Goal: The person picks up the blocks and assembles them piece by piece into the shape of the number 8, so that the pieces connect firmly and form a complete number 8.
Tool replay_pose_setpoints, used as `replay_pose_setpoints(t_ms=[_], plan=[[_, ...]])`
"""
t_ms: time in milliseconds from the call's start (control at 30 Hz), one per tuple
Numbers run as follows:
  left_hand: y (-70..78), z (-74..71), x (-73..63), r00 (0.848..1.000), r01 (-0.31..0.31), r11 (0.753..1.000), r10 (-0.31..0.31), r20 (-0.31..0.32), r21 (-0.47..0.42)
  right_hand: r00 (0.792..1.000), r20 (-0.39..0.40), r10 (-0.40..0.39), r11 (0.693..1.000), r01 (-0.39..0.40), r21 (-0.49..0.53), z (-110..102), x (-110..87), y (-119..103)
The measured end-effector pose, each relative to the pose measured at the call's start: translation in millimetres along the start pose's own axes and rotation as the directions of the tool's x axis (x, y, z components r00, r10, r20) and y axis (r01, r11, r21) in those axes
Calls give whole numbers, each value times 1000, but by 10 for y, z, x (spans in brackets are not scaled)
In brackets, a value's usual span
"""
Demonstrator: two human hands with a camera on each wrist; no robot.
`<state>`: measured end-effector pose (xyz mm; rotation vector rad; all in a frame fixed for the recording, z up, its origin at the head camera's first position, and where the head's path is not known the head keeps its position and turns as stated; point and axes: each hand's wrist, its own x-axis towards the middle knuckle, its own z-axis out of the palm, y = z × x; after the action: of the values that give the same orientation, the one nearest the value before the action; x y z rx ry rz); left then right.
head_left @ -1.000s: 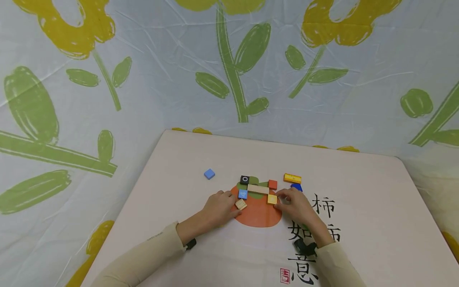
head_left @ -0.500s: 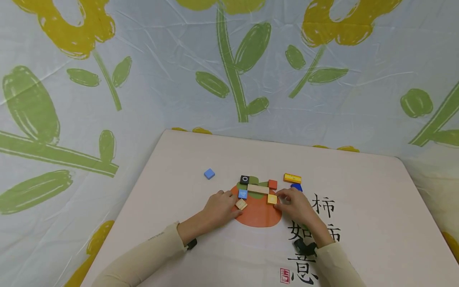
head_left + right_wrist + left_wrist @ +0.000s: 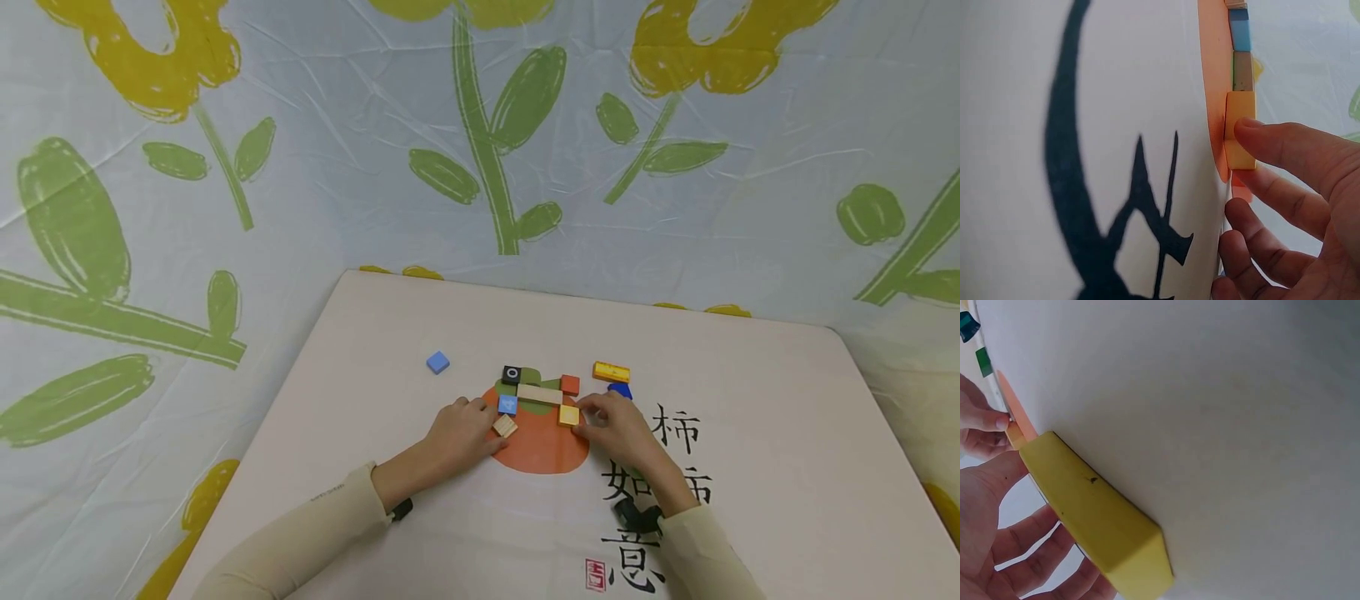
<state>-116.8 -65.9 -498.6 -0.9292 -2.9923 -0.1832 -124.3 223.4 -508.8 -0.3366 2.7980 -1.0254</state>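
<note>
My left hand (image 3: 456, 435) rests on the mat with thumb and fingers around a small wooden block (image 3: 506, 426). Close up in the left wrist view, a yellow-looking block (image 3: 1097, 512) lies against that hand's thumb tip and fingers. Just behind the wooden block sits a light-blue numbered block (image 3: 507, 405). My right hand (image 3: 621, 423) pinches a yellow block (image 3: 568, 416) between thumb and index finger, its other fingers bent beside it. A pale plank (image 3: 539, 394) lies between the blue and yellow blocks. A black block (image 3: 512, 375) and a red block (image 3: 570, 385) stand beyond the plank's ends.
Under the blocks is an orange persimmon print (image 3: 540, 454) on the pale mat (image 3: 480, 550). A yellow-orange oblong block (image 3: 611, 372) and a dark-blue block (image 3: 619, 389) lie behind my right hand. Another blue block (image 3: 438, 362) lies at the back left. A flowered curtain (image 3: 330, 167) encloses the table.
</note>
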Motion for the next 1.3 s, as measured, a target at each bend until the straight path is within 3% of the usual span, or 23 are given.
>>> replay_pose_setpoints(t_ms=[467,1300], plan=[[33,-16,24,1000,5,999,-6,22,54,1000,-11,-14,1000,14,0,-3,11,-5],[40,-45,11,999,14,999,-14,29,30,1000,-11,-10,1000,10,0,-2,3,-23]])
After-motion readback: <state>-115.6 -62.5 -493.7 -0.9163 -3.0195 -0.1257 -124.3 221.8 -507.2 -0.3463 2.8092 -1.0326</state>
